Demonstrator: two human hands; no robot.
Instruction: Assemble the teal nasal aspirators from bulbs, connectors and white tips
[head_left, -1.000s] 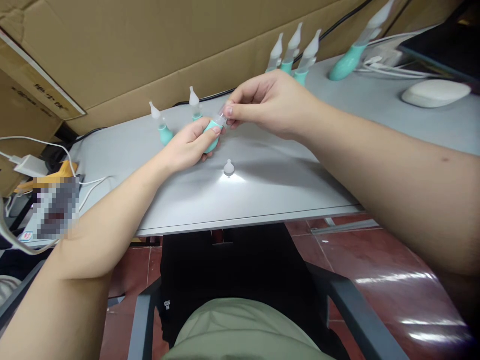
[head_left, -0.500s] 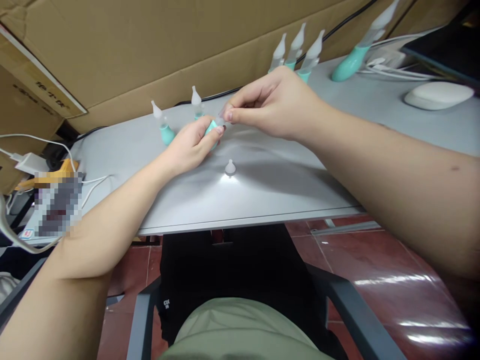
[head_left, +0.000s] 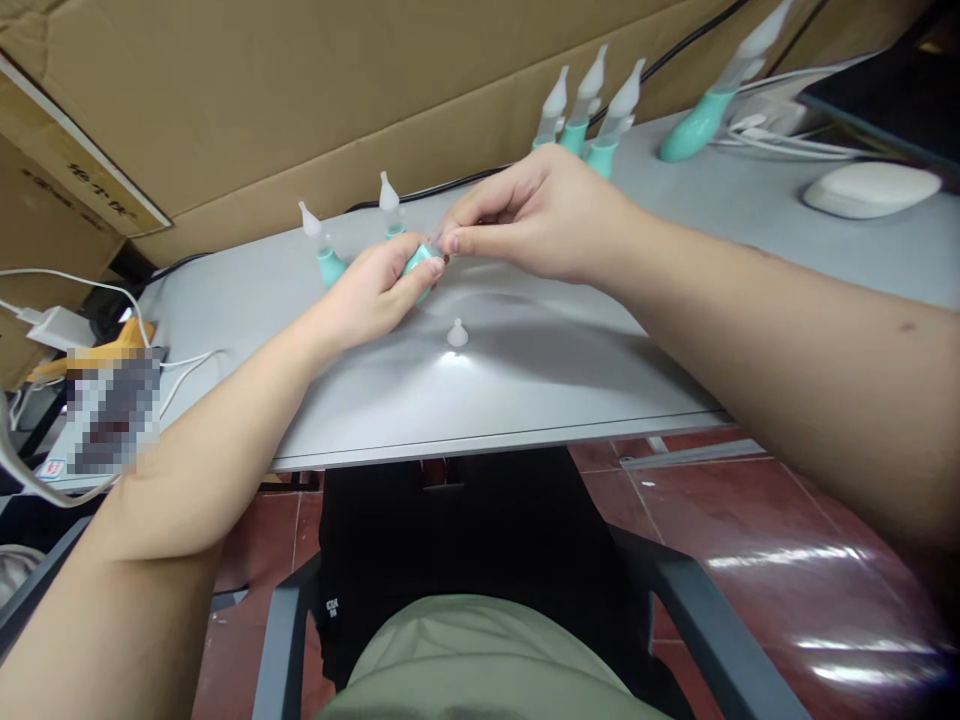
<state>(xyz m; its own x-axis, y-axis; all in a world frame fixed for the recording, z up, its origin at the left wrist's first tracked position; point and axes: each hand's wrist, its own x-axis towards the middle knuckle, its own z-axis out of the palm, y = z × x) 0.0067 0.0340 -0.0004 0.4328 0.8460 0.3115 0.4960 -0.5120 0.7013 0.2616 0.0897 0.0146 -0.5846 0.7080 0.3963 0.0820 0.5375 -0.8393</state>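
Observation:
My left hand point(head_left: 382, 285) is wrapped round a teal bulb point(head_left: 421, 264) above the grey table. Fingers of my right hand point(head_left: 529, 215) pinch a small clear part point(head_left: 435, 247) at the top of that bulb, so the two hands almost touch. On the table in front of them stands a loose white cone-shaped tip point(head_left: 457, 333), narrow end up. Two teal bulbs with white tips, one at the left point(head_left: 322, 245) and one behind my left hand point(head_left: 390, 205), stand upright. Three similar ones point(head_left: 591, 100) stand close together behind my right hand.
A larger teal bulb with a white tip point(head_left: 701, 125) leans at the back right, near a white mouse point(head_left: 872, 190) and white cables. Cardboard point(head_left: 300, 90) lines the table's back edge. At the left are a white plug point(head_left: 56, 328), cables and a yellow object point(head_left: 112, 350).
Both hands have kept their hold on the bulb and the clear part. The view has shifted slightly, and my right hand sits a little closer to my left.

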